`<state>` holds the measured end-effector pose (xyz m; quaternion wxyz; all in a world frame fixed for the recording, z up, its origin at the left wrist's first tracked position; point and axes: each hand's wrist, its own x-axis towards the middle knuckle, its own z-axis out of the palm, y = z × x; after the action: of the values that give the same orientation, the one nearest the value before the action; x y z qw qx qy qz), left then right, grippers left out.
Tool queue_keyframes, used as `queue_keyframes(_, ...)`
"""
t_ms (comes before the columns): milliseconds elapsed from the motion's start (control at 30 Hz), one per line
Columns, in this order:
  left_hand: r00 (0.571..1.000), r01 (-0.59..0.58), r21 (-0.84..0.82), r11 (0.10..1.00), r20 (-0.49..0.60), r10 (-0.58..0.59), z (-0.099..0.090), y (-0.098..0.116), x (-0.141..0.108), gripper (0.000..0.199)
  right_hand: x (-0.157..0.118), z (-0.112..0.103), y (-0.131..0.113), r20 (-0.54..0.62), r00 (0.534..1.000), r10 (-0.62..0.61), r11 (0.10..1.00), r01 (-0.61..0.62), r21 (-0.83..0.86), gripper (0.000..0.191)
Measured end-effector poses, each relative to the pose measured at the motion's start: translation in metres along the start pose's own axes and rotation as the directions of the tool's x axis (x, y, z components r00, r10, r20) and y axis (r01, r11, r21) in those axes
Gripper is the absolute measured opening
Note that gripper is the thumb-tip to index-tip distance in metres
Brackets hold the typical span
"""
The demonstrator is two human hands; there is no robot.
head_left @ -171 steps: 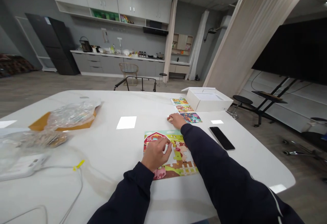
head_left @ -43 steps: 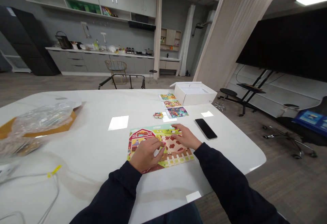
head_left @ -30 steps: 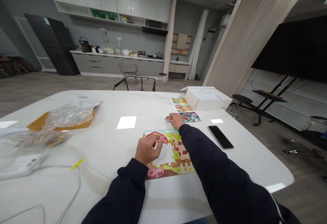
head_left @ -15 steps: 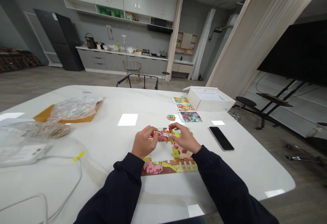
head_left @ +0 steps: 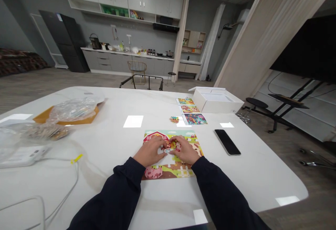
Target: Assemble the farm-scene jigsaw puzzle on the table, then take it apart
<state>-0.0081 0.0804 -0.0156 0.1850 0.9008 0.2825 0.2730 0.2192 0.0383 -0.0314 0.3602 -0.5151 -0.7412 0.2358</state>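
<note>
A farm jigsaw puzzle (head_left: 170,172) lies on the white table, with a red barn at its upper left and a bare white gap near its middle. My left hand (head_left: 151,151) and my right hand (head_left: 186,150) meet over that gap. Between their fingertips is a small puzzle piece (head_left: 167,148), partly covered by the fingers. Both hands have their fingers closed on it. Beyond the puzzle sit a few loose pieces (head_left: 174,119), close to the printed picture sheet (head_left: 195,119).
A white box (head_left: 217,104) stands at the back right, and a black phone (head_left: 227,141) lies right of the puzzle. On the left are plastic bags (head_left: 73,111) over a yellow-brown envelope (head_left: 43,117), a white device (head_left: 25,156) and a cable (head_left: 75,184).
Both hands have moved from the puzzle's top edge down toward its middle gap. The barn at the upper left now shows uncovered, and a small piece is between the fingertips.
</note>
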Motion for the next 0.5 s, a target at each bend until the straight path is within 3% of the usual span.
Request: queue_keyframes(500,0.997,-0.009,0.013,1.0,0.078,0.008,-0.0004,-0.0005,0.0019,0.025,-0.0012,-0.0033,-0.0013,-0.001,0.999,-0.04,0.999,0.04,0.01,0.046)
